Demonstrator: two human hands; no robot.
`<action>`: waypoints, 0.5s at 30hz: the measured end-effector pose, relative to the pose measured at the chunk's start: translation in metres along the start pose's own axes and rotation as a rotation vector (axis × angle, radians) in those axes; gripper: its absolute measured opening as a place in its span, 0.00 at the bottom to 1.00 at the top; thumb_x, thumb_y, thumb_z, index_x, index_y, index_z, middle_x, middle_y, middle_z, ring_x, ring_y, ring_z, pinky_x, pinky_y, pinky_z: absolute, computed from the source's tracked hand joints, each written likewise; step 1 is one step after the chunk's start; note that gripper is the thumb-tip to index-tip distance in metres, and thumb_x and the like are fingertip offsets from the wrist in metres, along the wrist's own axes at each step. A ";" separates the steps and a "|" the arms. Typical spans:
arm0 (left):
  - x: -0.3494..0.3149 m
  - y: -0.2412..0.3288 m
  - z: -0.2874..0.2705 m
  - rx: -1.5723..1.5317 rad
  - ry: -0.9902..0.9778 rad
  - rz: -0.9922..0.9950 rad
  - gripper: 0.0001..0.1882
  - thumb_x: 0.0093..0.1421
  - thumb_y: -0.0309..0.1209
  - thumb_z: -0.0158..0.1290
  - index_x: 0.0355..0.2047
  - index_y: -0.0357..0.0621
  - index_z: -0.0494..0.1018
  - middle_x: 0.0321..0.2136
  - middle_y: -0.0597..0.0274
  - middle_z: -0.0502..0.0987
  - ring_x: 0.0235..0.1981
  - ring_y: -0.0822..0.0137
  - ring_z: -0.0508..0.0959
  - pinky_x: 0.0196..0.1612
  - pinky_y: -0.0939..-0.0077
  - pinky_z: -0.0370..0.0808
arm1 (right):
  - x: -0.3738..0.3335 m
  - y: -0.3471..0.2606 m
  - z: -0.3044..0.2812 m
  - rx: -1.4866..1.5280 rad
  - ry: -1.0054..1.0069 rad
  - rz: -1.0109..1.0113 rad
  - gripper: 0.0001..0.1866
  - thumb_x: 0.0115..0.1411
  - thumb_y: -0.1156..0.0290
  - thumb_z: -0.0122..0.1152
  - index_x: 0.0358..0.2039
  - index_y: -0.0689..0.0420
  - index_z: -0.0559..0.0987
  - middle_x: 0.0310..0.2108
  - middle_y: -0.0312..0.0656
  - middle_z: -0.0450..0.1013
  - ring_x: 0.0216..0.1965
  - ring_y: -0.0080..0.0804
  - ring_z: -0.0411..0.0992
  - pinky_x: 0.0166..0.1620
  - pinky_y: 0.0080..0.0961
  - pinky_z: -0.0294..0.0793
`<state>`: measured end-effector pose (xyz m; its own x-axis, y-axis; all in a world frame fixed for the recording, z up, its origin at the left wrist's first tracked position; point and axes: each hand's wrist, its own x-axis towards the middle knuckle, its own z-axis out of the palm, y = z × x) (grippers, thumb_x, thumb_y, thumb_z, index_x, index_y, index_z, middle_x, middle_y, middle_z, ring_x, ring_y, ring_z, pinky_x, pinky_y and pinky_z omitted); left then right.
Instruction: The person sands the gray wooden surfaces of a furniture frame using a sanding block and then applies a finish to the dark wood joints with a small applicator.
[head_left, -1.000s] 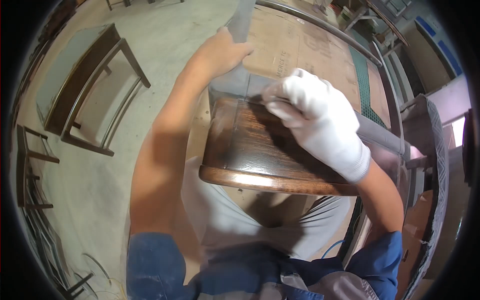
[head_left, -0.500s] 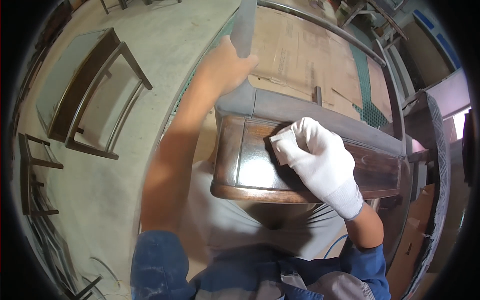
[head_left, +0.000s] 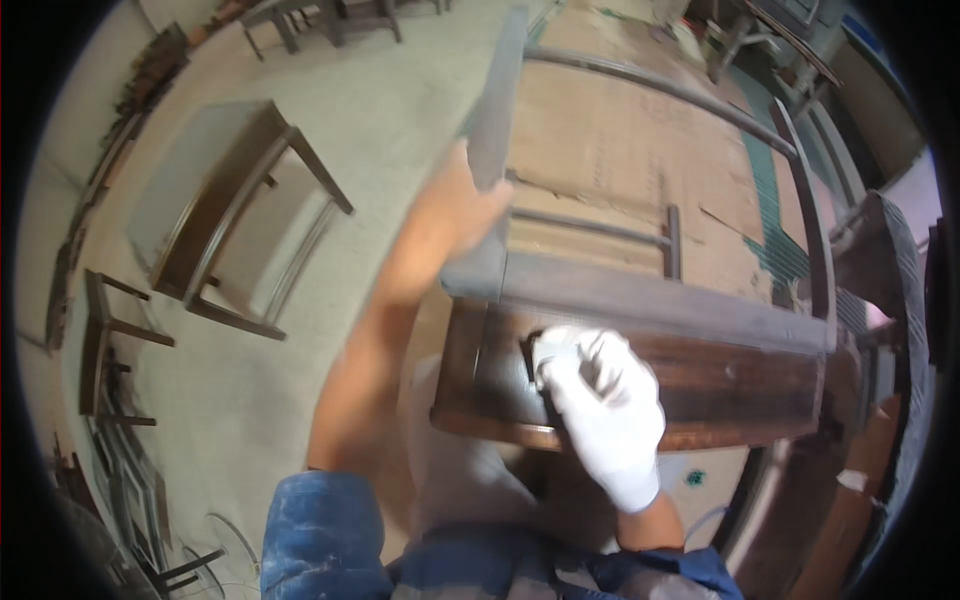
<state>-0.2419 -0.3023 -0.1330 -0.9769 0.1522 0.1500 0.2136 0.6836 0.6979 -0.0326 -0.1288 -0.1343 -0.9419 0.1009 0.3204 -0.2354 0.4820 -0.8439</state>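
Note:
My bare left hand [head_left: 455, 215] is wrapped round the grey wooden leg [head_left: 497, 110] of a piece of furniture, just above its joint with a grey rail [head_left: 660, 300]. In front of me, the furniture's dark brown, glossy wooden panel [head_left: 730, 385] faces up. On that panel rests my right hand [head_left: 615, 415], in a white knitted glove. Its fingers are pinched round a small pale folded pad [head_left: 556, 352], pressed to the wood near the panel's left part. Whether the pad is sandpaper or cloth I cannot make out.
Cardboard sheets [head_left: 620, 130] lie beyond the frame, over green matting [head_left: 785, 265]. At the left stands a brown piece of furniture with legs [head_left: 215, 205], beside a smaller wooden frame [head_left: 95, 340]. A fabric-edged board [head_left: 900, 270] rises at the right.
The view has shifted, so the furniture sits lower in the picture. My gloved hand has moved toward the near left with the pad on the panel. My left hand keeps its hold on the leg.

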 end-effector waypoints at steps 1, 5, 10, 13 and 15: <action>0.001 -0.020 0.007 0.011 0.067 0.037 0.40 0.61 0.44 0.57 0.66 0.29 0.61 0.53 0.36 0.79 0.54 0.46 0.80 0.59 0.61 0.74 | 0.002 -0.010 0.000 -0.105 -0.019 -0.124 0.07 0.64 0.77 0.66 0.42 0.62 0.83 0.31 0.40 0.80 0.30 0.27 0.76 0.37 0.26 0.77; -0.007 -0.012 0.005 -0.020 -0.015 -0.044 0.39 0.61 0.45 0.57 0.68 0.36 0.62 0.52 0.37 0.79 0.54 0.46 0.80 0.59 0.60 0.74 | -0.003 -0.004 0.010 -0.034 0.028 -0.134 0.08 0.59 0.76 0.68 0.39 0.54 0.81 0.33 0.41 0.78 0.29 0.44 0.78 0.33 0.35 0.78; -0.023 -0.006 0.003 0.185 -0.019 -0.012 0.44 0.61 0.47 0.55 0.72 0.40 0.55 0.54 0.35 0.78 0.54 0.37 0.79 0.58 0.49 0.75 | -0.024 -0.005 0.004 -0.078 0.145 -0.198 0.09 0.57 0.77 0.69 0.39 0.54 0.81 0.31 0.40 0.78 0.28 0.39 0.79 0.31 0.32 0.78; -0.002 0.019 0.003 0.319 -0.057 -0.059 0.45 0.60 0.48 0.55 0.72 0.38 0.54 0.56 0.33 0.76 0.56 0.38 0.78 0.60 0.50 0.74 | -0.027 -0.009 0.004 -0.158 0.149 -0.146 0.10 0.56 0.80 0.71 0.38 0.55 0.81 0.32 0.40 0.80 0.29 0.38 0.81 0.32 0.34 0.80; 0.038 0.020 0.007 0.378 -0.112 -0.092 0.50 0.60 0.51 0.56 0.73 0.34 0.52 0.59 0.29 0.73 0.61 0.38 0.75 0.63 0.51 0.72 | -0.030 -0.006 0.010 -0.199 0.165 -0.128 0.10 0.57 0.76 0.72 0.39 0.55 0.83 0.33 0.39 0.81 0.31 0.40 0.81 0.34 0.33 0.81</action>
<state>-0.2746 -0.2779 -0.1177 -0.9900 0.1410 0.0070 0.1323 0.9092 0.3947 -0.0049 -0.1432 -0.1429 -0.8520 0.1610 0.4982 -0.2824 0.6599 -0.6963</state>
